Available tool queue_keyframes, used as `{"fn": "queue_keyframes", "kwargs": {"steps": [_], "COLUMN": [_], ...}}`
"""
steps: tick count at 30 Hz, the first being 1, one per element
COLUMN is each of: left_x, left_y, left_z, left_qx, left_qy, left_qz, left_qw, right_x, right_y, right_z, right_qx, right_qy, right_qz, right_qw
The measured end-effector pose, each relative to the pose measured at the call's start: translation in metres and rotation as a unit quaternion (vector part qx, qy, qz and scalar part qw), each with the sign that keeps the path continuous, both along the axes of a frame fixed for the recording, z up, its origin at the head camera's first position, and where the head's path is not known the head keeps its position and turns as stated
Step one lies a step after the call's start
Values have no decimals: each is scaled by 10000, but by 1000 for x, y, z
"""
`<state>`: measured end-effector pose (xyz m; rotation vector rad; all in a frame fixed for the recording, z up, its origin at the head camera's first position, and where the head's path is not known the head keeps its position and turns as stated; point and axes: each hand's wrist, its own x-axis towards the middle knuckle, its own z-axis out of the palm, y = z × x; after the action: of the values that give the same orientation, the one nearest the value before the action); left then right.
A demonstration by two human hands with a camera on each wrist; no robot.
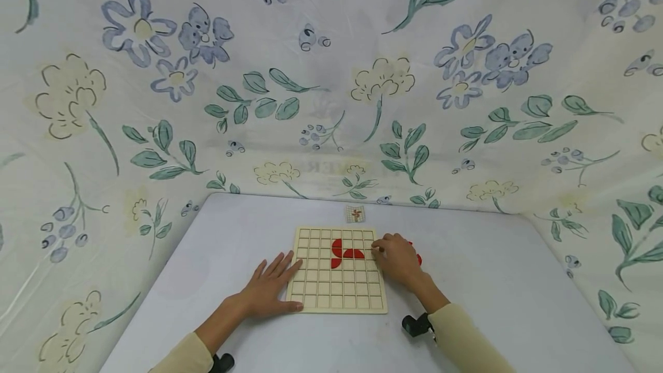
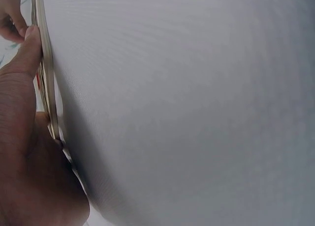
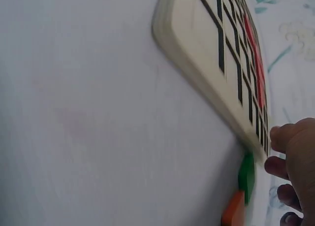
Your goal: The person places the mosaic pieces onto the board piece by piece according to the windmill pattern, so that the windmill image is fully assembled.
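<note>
A pale square wooden grid board (image 1: pixel 336 307) lies on the table, with several red curved pieces (image 1: pixel 354 254) in its upper middle cells. My left hand (image 1: pixel 269 289) rests along its left side, fingers spread over the edge and thumb at the lower left corner. From the left wrist view, the left thumb (image 2: pixel 24 58) lies along the board's rim. Over the upper right edge, my right hand (image 1: pixel 397 259) bends its fingers and pinches a small tile, mostly hidden by the fingertips. In the right wrist view those fingers (image 3: pixel 281 168) are beside the board's corner.
Beyond the board lies a small pattern card (image 1: pixel 355 214) with a red figure. Red pieces (image 1: pixel 419 259) show partly behind the right hand. The right wrist view has a green piece (image 3: pixel 247 177) and an orange piece (image 3: pixel 234 209) beside the board. Flowered cloth (image 1: pixel 331 102) rises behind the white table (image 1: pixel 492 292).
</note>
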<state>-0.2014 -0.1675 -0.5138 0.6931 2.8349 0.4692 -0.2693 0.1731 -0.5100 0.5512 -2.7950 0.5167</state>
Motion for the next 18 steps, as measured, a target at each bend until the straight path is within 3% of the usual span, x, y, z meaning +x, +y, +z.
{"fn": "queue_keyframes", "kwargs": {"steps": [8, 18], "left_x": [-2, -3], "left_y": [-1, -3], "left_z": [-4, -8], "left_qx": [2, 81], "left_qy": [16, -40], "left_qz": [9, -6], "left_qw": [10000, 10000], "right_x": [-9, -7], "right_y": [37, 57], "right_z": [-6, 1], "right_qx": [769, 888], "right_qy": [88, -296], "right_qz": [-543, -787], "right_qw": [9955, 9925]}}
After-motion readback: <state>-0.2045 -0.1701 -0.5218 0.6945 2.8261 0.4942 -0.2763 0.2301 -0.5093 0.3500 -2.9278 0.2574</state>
